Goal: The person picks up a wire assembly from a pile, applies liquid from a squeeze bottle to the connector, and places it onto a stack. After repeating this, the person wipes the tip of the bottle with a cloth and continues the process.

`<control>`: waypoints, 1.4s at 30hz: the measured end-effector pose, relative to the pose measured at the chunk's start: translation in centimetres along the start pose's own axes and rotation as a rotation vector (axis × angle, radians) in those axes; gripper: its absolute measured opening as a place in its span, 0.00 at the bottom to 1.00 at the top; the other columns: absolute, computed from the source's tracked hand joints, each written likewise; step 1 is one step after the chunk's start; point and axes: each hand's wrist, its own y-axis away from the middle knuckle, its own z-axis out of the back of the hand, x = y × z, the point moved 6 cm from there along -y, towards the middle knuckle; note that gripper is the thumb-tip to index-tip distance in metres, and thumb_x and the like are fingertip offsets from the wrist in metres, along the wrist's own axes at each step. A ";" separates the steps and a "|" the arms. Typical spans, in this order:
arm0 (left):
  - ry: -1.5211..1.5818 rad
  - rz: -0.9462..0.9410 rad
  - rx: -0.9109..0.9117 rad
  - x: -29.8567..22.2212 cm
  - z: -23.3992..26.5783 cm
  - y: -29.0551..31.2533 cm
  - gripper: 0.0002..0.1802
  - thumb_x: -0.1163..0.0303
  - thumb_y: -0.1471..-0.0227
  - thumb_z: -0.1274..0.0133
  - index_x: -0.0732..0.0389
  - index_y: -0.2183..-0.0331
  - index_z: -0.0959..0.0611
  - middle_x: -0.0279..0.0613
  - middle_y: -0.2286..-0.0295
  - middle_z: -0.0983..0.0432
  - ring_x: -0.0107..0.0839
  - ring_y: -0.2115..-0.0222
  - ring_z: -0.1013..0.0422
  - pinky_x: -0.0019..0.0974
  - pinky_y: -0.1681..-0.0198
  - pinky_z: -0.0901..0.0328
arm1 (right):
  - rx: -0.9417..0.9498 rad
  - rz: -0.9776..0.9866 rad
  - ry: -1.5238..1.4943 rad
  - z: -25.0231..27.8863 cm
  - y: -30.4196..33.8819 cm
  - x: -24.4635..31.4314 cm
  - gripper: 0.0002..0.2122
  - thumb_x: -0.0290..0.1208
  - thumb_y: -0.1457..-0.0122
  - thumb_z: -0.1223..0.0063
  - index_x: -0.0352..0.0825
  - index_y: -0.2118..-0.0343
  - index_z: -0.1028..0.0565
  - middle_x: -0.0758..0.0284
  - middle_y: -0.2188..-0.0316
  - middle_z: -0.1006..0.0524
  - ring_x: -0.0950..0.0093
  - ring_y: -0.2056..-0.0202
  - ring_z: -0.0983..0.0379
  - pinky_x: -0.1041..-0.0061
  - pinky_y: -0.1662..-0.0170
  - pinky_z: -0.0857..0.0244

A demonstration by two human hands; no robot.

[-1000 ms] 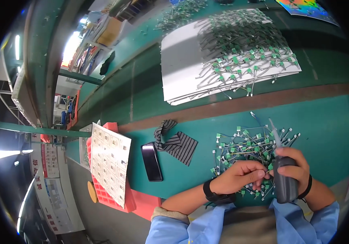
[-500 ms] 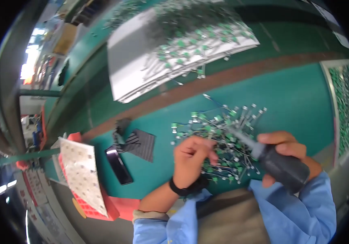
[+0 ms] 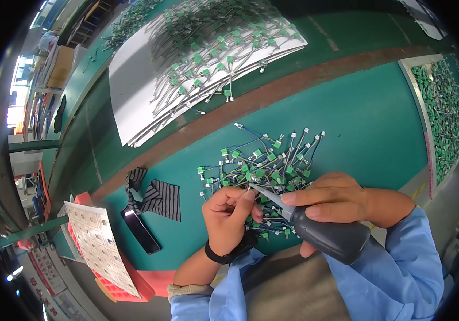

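A dark grey squeeze bottle [image 3: 332,233] with a long tapered nozzle lies in my right hand [image 3: 331,200], the fingers wrapped round its shoulder. It tilts so that the nozzle points up and left, its tip right beside the fingertips of my left hand [image 3: 230,216]. That left hand is closed in a pinch on a thin connector cable [image 3: 248,188], of which only a short bit of wire shows. Beneath and beyond both hands spreads a loose pile of connector cables [image 3: 272,166] with green blocks and white plugs, partly covered by the hands.
Stacked white boards [image 3: 128,101] at the back carry many more such cables. A framed tray [image 3: 419,101] full of green parts stands at right. To the left lie a phone [image 3: 141,231], a striped cloth [image 3: 161,199] and a red crate [image 3: 152,281] with a printed sheet [image 3: 93,241].
The nozzle has swung from over the pile to my left fingertips, and the bottle now lies flatter. The whole view has shifted, moving the bench things leftward in the picture.
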 end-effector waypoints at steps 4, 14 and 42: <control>-0.005 0.001 -0.011 -0.1 0.1 0.0 0.03 0.79 0.39 0.47 0.69 0.66 0.21 0.42 0.78 0.21 0.25 0.79 0.25 0.28 0.74 0.31 | -0.002 0.000 -0.007 0.0 0.0 0.0 0.34 0.44 0.55 0.24 0.34 0.49 0.32 0.50 0.50 0.23 0.69 0.73 0.21 0.77 0.72 0.27; -0.022 -0.005 -0.009 -0.1 0.3 0.0 0.03 0.79 0.39 0.46 0.69 0.66 0.20 0.42 0.78 0.21 0.25 0.79 0.25 0.28 0.75 0.30 | 0.011 -0.004 -0.010 -0.2 0.0 -0.2 0.35 0.44 0.55 0.24 0.35 0.48 0.32 0.49 0.49 0.23 0.70 0.74 0.21 0.77 0.72 0.27; -0.060 -0.007 -0.059 0.0 0.3 -0.2 0.06 0.76 0.38 0.50 0.68 0.67 0.21 0.43 0.82 0.24 0.28 0.84 0.29 0.30 0.80 0.33 | -0.037 0.038 0.012 -0.4 0.1 -0.3 0.31 0.43 0.52 0.26 0.33 0.50 0.31 0.49 0.52 0.22 0.70 0.76 0.22 0.78 0.75 0.28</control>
